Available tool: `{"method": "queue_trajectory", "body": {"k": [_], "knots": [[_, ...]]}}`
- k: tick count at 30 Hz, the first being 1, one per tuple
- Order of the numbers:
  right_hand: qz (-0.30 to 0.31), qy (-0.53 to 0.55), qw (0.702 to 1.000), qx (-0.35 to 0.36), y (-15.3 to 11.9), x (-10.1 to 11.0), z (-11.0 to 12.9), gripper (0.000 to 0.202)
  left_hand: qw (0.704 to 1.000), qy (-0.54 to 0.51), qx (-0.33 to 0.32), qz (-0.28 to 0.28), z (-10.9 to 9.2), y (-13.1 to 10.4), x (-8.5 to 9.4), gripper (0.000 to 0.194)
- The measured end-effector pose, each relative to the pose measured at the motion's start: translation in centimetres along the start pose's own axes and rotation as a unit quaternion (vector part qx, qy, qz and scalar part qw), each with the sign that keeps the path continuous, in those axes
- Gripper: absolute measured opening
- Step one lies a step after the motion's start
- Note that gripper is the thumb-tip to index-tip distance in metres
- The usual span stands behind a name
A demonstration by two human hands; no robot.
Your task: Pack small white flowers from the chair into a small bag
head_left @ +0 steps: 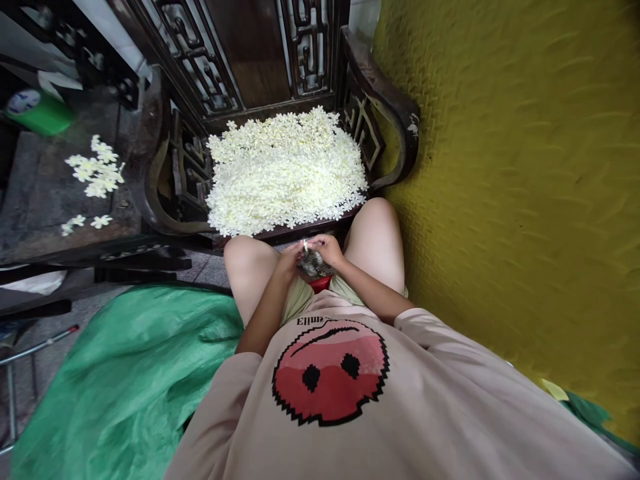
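Observation:
My left hand (291,256) and my right hand (328,249) meet between my knees, their fingers pinched together around a small white flower (305,245). Its details are too small to make out. Just beyond my knees, a thick layer of white flowers (287,177) covers the seat of a dark carved wooden chair (263,73). Below my hands is a greyish, shiny bundle (316,263) that I cannot identify, with something red (320,284) near my lap.
At the left, a dark wooden surface (30,193) holds loose white flowers (97,168) and a green cylinder (40,112). Green sheeting (145,380) lies beside me at lower left, near a metal frame (37,347). A yellow textured surface (520,167) rises along the right.

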State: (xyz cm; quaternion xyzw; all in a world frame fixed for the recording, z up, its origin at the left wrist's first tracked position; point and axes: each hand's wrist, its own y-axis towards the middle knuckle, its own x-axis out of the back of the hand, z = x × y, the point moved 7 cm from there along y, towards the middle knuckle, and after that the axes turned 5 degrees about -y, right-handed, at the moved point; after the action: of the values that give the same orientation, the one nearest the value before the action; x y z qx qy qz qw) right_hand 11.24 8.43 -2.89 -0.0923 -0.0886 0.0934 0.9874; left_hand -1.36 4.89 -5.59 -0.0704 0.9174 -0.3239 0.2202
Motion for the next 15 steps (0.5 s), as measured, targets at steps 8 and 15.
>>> {"method": "queue_trajectory", "body": {"k": [8,15], "knots": [[0.045,0.156,0.985,-0.064,-0.08,-0.86,-0.39,0.03,0.999,-0.036,0.024,0.023,-0.31,-0.49,-0.5,0.038],[0.047,0.182,0.979,-0.083,-0.3,-0.9,-0.15,0.033,0.999,-0.028,0.017,0.026,-0.53,-0.59,-0.52,0.037]]}}
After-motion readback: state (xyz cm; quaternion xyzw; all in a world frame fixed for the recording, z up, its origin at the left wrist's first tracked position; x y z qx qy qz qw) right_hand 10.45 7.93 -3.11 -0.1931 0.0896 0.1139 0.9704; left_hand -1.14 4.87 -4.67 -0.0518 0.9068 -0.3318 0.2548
